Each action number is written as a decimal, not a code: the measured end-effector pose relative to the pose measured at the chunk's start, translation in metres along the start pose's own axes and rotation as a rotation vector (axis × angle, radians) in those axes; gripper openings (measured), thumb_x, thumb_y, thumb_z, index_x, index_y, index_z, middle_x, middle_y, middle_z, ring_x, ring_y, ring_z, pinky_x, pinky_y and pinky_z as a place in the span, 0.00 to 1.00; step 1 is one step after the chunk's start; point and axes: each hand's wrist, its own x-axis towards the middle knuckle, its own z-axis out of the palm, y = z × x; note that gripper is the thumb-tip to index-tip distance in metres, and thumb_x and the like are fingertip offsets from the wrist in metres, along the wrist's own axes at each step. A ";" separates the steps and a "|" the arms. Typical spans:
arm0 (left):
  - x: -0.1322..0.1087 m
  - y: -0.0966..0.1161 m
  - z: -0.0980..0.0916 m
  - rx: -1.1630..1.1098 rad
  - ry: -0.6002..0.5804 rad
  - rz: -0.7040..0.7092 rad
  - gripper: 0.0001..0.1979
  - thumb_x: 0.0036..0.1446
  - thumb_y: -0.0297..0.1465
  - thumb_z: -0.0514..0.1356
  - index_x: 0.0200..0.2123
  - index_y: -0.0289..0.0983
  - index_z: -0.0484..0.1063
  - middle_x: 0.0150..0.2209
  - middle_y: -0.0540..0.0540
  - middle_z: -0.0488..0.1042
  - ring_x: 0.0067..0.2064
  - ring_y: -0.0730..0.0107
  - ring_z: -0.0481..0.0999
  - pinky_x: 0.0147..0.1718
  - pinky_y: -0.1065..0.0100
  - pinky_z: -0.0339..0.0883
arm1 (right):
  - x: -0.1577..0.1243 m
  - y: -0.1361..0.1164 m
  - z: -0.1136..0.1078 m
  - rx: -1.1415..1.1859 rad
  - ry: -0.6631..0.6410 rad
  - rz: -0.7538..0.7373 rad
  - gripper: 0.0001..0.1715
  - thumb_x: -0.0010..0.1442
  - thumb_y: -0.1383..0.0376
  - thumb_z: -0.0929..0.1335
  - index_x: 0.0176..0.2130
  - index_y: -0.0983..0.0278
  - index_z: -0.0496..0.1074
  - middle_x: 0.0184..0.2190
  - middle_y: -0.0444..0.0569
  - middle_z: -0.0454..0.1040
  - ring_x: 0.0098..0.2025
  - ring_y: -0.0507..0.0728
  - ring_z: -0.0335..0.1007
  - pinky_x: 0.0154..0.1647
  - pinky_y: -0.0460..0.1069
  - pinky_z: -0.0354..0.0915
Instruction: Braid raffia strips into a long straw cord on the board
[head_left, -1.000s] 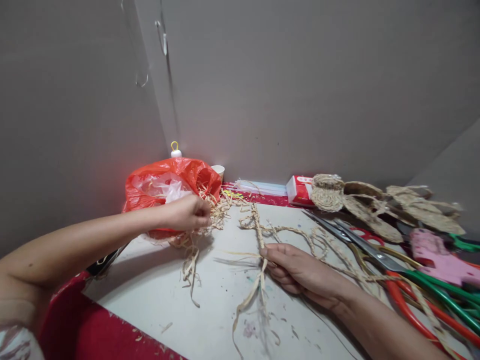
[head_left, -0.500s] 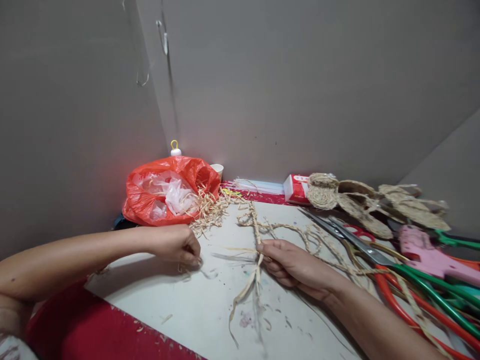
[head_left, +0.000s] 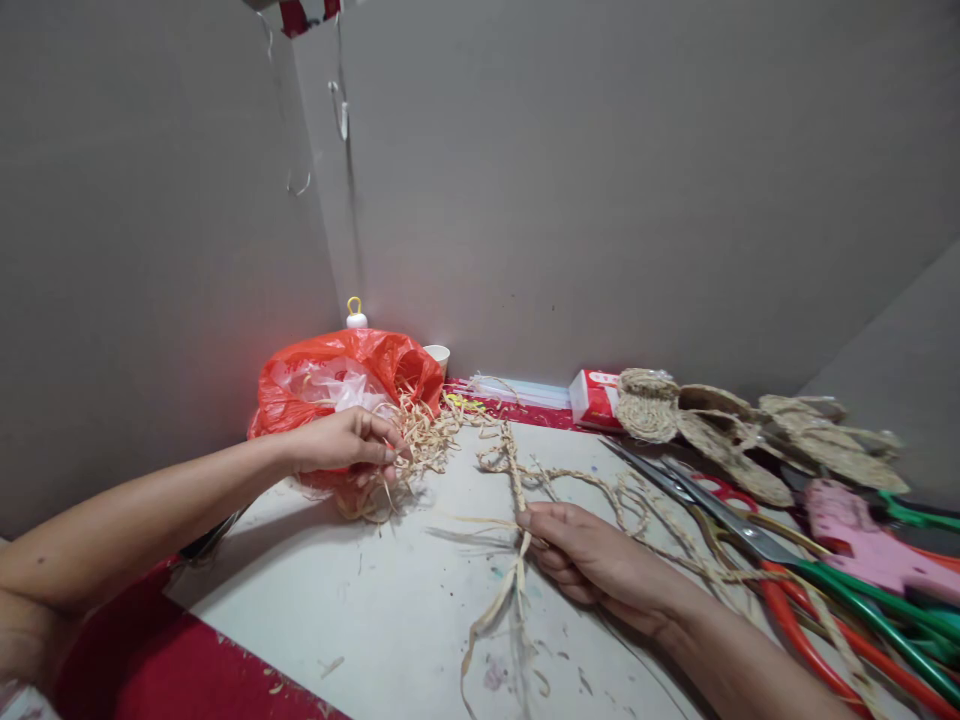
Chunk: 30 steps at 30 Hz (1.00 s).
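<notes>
My right hand [head_left: 574, 550] is closed, with thumb and forefinger pinching a straw braid [head_left: 514, 470] on the white board. Below the pinch, loose straw ends [head_left: 491, 610] spread toward me, and one strand points left. My left hand [head_left: 346, 442] is at the red plastic bag, its fingers bent and fingertips pinched at the edge of a pile of loose straw strands [head_left: 427, 440]. What lies between those fingertips is too small to make out. The far part of the braid runs right in loops past my right hand.
The red plastic bag [head_left: 300, 370] holds a white bag. Behind are a paper cup [head_left: 437, 357] and a red-white box [head_left: 595, 398]. To the right lie woven straw soles [head_left: 735, 455], large scissors [head_left: 750, 525] and a pink glue gun [head_left: 847, 515]. Grey panels [head_left: 600, 200] enclose the table.
My left hand has moved up and forward from the board to the straw pile beside the bag. My right hand keeps its pinch on the braid. The view has tilted up slightly.
</notes>
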 end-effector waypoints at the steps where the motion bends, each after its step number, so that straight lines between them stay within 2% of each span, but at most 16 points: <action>1: 0.000 0.000 0.002 -0.029 -0.002 -0.002 0.13 0.52 0.38 0.61 0.38 0.35 0.71 0.24 0.51 0.73 0.19 0.80 0.63 0.20 0.74 0.56 | 0.000 0.000 0.000 -0.002 0.004 0.001 0.25 0.53 0.50 0.67 0.22 0.62 0.53 0.14 0.34 0.50 0.15 0.43 0.34 0.13 0.43 0.33; 3: 0.000 0.000 0.006 -0.027 0.006 -0.008 0.14 0.52 0.39 0.61 0.35 0.34 0.71 0.18 0.54 0.68 0.18 0.80 0.61 0.19 0.74 0.54 | 0.000 0.001 -0.001 -0.003 0.009 0.006 0.25 0.53 0.50 0.67 0.22 0.62 0.53 0.14 0.34 0.50 0.15 0.43 0.34 0.13 0.43 0.33; 5: 0.000 0.001 0.009 0.049 0.024 0.014 0.14 0.54 0.41 0.59 0.32 0.34 0.69 0.18 0.53 0.68 0.18 0.81 0.60 0.20 0.74 0.54 | 0.001 0.003 -0.002 0.005 0.012 0.001 0.24 0.54 0.50 0.67 0.22 0.62 0.53 0.15 0.34 0.50 0.16 0.44 0.35 0.13 0.43 0.33; 8: 0.000 0.006 0.010 0.261 0.135 0.180 0.13 0.57 0.39 0.56 0.28 0.34 0.66 0.25 0.50 0.71 0.25 0.79 0.65 0.27 0.74 0.58 | 0.002 0.004 -0.003 0.005 0.018 0.004 0.23 0.54 0.51 0.66 0.23 0.61 0.53 0.15 0.34 0.51 0.15 0.44 0.35 0.13 0.43 0.33; 10: 0.000 0.010 0.010 0.315 0.180 0.281 0.12 0.58 0.38 0.55 0.28 0.35 0.66 0.27 0.50 0.71 0.29 0.78 0.67 0.30 0.73 0.60 | 0.003 0.005 -0.003 -0.003 0.024 0.009 0.23 0.55 0.51 0.66 0.23 0.61 0.53 0.15 0.34 0.51 0.15 0.44 0.34 0.13 0.43 0.33; 12: 0.000 0.012 0.013 0.230 0.163 0.276 0.12 0.59 0.38 0.54 0.29 0.36 0.65 0.25 0.51 0.69 0.26 0.78 0.65 0.28 0.74 0.59 | 0.004 0.004 -0.002 -0.003 0.020 0.006 0.23 0.55 0.51 0.66 0.23 0.61 0.53 0.15 0.34 0.51 0.15 0.43 0.34 0.13 0.43 0.33; 15: 0.002 0.011 0.021 0.045 0.149 0.191 0.13 0.58 0.41 0.54 0.30 0.37 0.62 0.17 0.56 0.61 0.18 0.81 0.56 0.19 0.75 0.51 | 0.003 0.004 -0.002 0.017 0.008 0.003 0.23 0.54 0.52 0.66 0.23 0.62 0.53 0.15 0.34 0.51 0.16 0.44 0.34 0.14 0.43 0.32; 18: 0.007 0.002 0.034 0.026 0.117 0.184 0.15 0.55 0.43 0.57 0.28 0.36 0.63 0.17 0.58 0.54 0.18 0.82 0.50 0.17 0.76 0.45 | 0.001 0.002 0.000 0.040 0.009 0.008 0.23 0.54 0.52 0.67 0.23 0.62 0.52 0.15 0.34 0.50 0.16 0.43 0.34 0.14 0.43 0.32; 23: 0.017 -0.014 0.060 0.078 0.036 0.159 0.17 0.55 0.44 0.56 0.29 0.35 0.65 0.18 0.57 0.55 0.19 0.82 0.52 0.18 0.76 0.46 | 0.000 0.000 0.003 0.109 0.035 -0.030 0.24 0.53 0.52 0.68 0.24 0.61 0.51 0.14 0.33 0.51 0.15 0.43 0.34 0.14 0.42 0.32; 30: 0.024 -0.015 0.091 0.109 -0.122 0.121 0.16 0.56 0.43 0.55 0.30 0.35 0.65 0.16 0.58 0.55 0.17 0.82 0.51 0.16 0.76 0.45 | 0.003 0.002 0.004 0.169 0.062 -0.044 0.23 0.55 0.54 0.68 0.23 0.61 0.51 0.13 0.32 0.50 0.15 0.43 0.33 0.13 0.42 0.32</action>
